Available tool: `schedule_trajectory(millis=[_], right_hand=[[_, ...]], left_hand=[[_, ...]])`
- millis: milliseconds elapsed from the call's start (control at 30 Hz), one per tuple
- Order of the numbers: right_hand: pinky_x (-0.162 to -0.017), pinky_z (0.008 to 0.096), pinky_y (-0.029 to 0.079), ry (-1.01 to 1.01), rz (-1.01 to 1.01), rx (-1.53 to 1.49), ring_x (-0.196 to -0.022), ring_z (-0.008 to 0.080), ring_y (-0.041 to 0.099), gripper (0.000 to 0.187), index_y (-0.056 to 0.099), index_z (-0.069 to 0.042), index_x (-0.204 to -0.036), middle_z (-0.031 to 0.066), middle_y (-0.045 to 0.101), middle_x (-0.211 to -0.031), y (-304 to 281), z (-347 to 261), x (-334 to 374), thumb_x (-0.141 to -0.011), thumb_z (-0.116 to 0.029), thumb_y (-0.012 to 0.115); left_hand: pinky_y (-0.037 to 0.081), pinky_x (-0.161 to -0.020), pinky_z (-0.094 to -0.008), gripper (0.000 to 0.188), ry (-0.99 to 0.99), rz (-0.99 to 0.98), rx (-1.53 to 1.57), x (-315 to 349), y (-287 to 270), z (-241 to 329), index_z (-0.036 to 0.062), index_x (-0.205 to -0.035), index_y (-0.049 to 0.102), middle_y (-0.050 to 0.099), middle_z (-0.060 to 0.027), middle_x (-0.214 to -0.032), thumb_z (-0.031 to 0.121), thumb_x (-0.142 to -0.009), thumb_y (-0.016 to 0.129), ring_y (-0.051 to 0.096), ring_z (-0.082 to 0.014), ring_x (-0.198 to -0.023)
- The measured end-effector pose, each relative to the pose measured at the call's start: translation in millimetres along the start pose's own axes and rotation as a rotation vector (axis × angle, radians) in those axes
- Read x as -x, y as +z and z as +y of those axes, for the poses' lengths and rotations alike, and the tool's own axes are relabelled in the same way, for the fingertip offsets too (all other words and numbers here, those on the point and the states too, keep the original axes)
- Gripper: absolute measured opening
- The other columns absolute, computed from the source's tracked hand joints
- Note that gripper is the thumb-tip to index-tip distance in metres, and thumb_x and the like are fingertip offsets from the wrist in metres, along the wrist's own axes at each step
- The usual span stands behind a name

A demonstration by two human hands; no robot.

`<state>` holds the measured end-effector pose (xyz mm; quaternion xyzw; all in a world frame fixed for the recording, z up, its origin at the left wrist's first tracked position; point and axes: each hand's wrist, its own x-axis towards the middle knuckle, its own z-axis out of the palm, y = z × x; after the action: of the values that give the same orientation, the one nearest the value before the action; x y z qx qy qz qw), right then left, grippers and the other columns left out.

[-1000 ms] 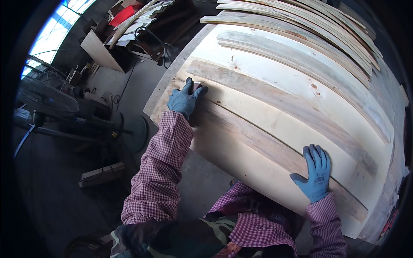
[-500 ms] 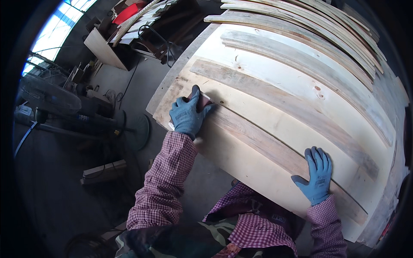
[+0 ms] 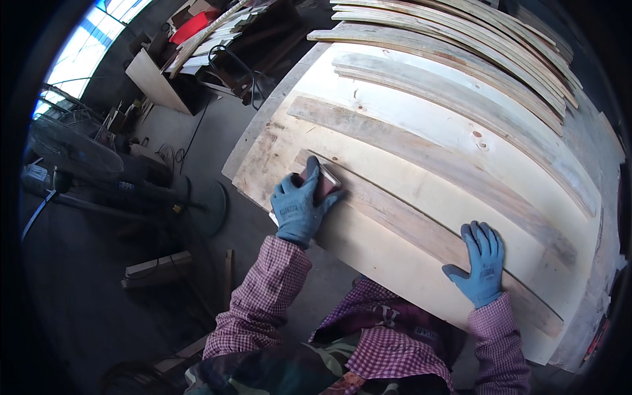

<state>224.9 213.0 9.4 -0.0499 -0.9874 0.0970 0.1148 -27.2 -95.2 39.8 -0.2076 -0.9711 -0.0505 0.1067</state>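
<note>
A long wooden board [image 3: 401, 220] lies nearest me on a pale wood panel [image 3: 342, 249]. My left hand [image 3: 299, 209], in a blue-grey work glove, is closed around a reddish-brown sanding block [image 3: 326, 184] and presses it on the board near its left end. Toward the right end, my right hand [image 3: 484, 266], gloved the same way, lies with fingers stretched over the board and nothing in its grasp. The block's underside is hidden. Beyond this board, a greyish board [image 3: 428, 168] and a pair of narrower boards [image 3: 461, 108] lie roughly parallel to it.
Several thin boards [image 3: 454, 39] are stacked along the panel's far side. At left stand a large fan [image 3: 76, 148] and its round base [image 3: 210, 205]. Wood pieces [image 3: 157, 270] lie on the floor. Behind, a leaning plywood sheet [image 3: 157, 80] and a red basin [image 3: 192, 26] show.
My left hand and the sanding block have slid a little to the right and nearer along the board, uncovering its left end. My right hand stays in place on the board.
</note>
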Motion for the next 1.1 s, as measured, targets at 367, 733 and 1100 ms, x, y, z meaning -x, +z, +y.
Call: schedule_trajectory(millis=[367,733,1100], right_hand=[[-0.114,0.0554,0.027,-0.021,-0.011,-0.003,-0.136,0.0393,0.039,0.088,0.047,-0.004,-0.144,0.0182,0.047,-0.144,1.0,2.3,0.2,-0.076,-0.052,0.076],[-0.113,0.0515,0.032,0.264,-0.117,-0.026,-0.136,0.0382,0.039,0.090,0.051,-0.005,-0.140,0.0158,0.050,-0.142,-19.4,9.2,38.8,-0.067,-0.048,0.084],[-0.075,0.0410,0.047,0.232,0.258,0.134,-0.087,0.0244,0.062,0.054,0.066,-0.014,-0.114,0.0021,0.064,-0.093,-14.5,-24.5,58.1,-0.072,-0.044,0.083]], left_hand=[[0.047,-0.082,-0.0505,0.082,0.043,0.019,-0.028,27.4,-9.9,37.7,0.0211,-0.148,0.047,0.061,-0.0219,-0.105,0.059,-0.081,0.073,0.060,-0.0376,-0.097],[0.048,-0.090,-0.0454,0.076,-0.017,-0.131,-0.003,-41.9,-19.3,-3.9,0.0228,-0.148,0.047,0.063,-0.0212,-0.111,0.060,-0.085,0.067,0.059,-0.0374,-0.103],[0.048,-0.089,-0.0471,0.081,0.255,0.063,0.072,-6.3,-44.6,52.1,0.0235,-0.143,0.054,0.061,-0.0173,-0.107,0.061,-0.074,0.077,0.059,-0.0334,-0.101]])
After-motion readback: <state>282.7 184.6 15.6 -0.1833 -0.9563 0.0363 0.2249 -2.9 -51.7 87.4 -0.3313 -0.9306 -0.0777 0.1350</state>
